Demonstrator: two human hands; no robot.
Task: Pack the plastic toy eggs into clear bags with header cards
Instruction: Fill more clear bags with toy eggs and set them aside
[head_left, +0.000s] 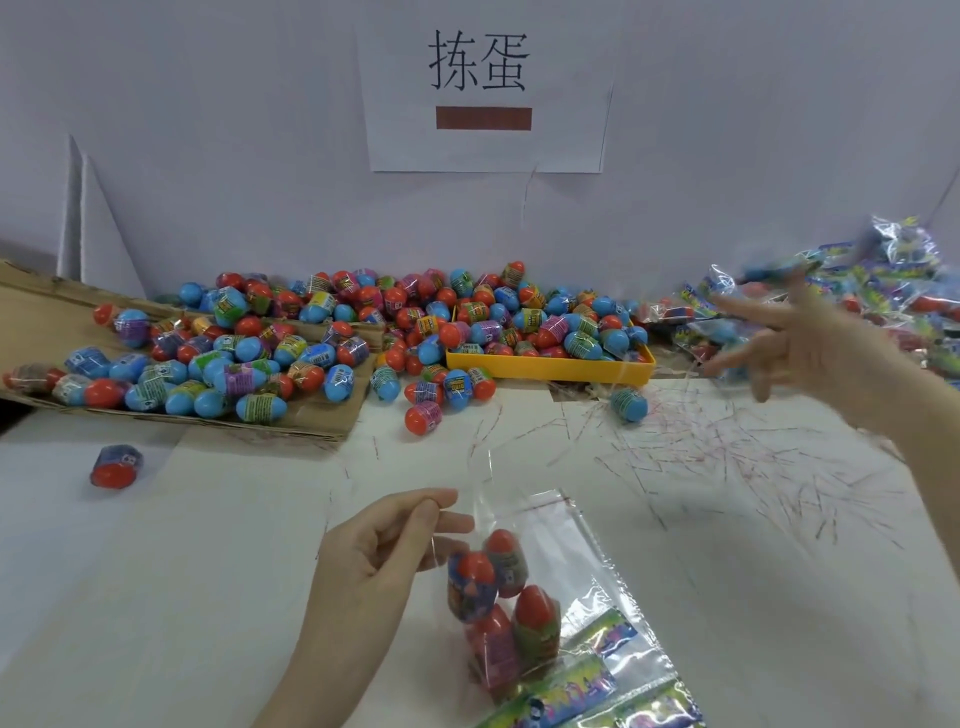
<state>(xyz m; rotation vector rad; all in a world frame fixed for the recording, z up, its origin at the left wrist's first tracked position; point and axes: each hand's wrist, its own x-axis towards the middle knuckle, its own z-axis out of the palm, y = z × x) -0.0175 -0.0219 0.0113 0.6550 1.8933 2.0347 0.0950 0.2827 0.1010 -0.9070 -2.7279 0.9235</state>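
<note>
Here, left hand (384, 545) grip pinching clear bag (524, 566) of eggs (511, 608), right hand (810, 343) fingers spread, blurred.

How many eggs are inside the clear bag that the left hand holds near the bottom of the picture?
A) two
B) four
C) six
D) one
B: the bag, pinched at its edge by the left hand, shows four eggs in two rows of two, red ends up.
</note>
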